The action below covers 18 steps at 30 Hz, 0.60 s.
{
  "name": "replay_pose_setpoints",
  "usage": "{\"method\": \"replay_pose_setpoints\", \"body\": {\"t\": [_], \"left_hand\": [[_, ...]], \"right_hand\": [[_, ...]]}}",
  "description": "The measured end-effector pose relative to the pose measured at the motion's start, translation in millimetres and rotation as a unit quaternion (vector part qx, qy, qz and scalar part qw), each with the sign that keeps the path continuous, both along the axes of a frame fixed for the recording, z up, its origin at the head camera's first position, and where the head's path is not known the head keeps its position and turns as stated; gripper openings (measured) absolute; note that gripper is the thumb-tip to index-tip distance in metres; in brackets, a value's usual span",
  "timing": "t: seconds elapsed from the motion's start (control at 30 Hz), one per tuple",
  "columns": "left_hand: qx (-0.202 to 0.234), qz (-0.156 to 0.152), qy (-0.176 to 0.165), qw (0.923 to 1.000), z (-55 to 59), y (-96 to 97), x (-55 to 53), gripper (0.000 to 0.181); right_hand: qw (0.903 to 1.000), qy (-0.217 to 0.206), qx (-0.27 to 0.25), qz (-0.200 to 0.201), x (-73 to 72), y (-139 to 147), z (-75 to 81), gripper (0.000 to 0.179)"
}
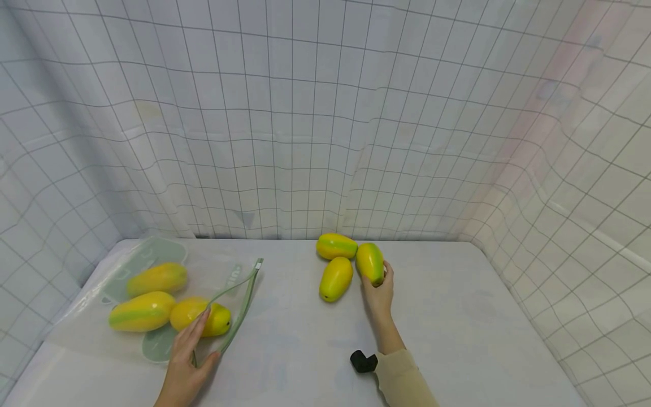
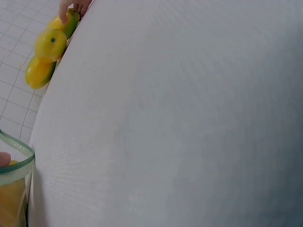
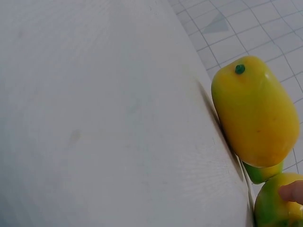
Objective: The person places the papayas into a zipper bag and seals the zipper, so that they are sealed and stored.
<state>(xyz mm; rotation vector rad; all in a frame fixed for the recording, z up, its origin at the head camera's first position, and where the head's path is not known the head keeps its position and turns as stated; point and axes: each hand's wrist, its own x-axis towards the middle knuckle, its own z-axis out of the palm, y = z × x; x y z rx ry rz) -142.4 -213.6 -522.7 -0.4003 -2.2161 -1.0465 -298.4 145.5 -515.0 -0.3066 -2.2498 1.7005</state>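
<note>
My right hand [image 1: 380,291] grips a yellow-green papaya [image 1: 369,263] at the table's back, thumb on the near side and fingers along its right. Two more papayas lie close on its left: one papaya [image 1: 336,278] nearer me, another papaya [image 1: 337,246] behind. At the left, a clear zip bag [image 1: 114,350] with green edging lies on its side, several papayas [image 1: 142,312] inside. My left hand [image 1: 187,356] is at its mouth, fingers nearly straight on one edge and thumb apart by the other. In the left wrist view, a digit [image 2: 4,159] touches the green rim [image 2: 21,163].
A white table [image 1: 290,345] bears everything. Hanging white sheets with a grid pattern [image 1: 325,141] enclose its back and sides. A black wrist camera [image 1: 363,362] sits by the right sleeve [image 1: 404,377].
</note>
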Motion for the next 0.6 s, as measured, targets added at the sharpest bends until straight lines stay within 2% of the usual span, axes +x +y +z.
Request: {"method": "replay_pose_setpoints", "body": {"t": [0.23,0.6], "left_hand": [[0.003,0.0,-0.002,1.0,1.0,0.6,0.5,0.089],[0.001,0.0,0.007,1.0,-0.1,-0.1,-0.4,0.088]], "right_hand": [[0.9999,0.01,-0.009,0.004,-0.5,1.3,-1.4,0.068],[0.9997,0.012,-0.014,-0.015,0.4,1.8,-2.6,0.063]]}}
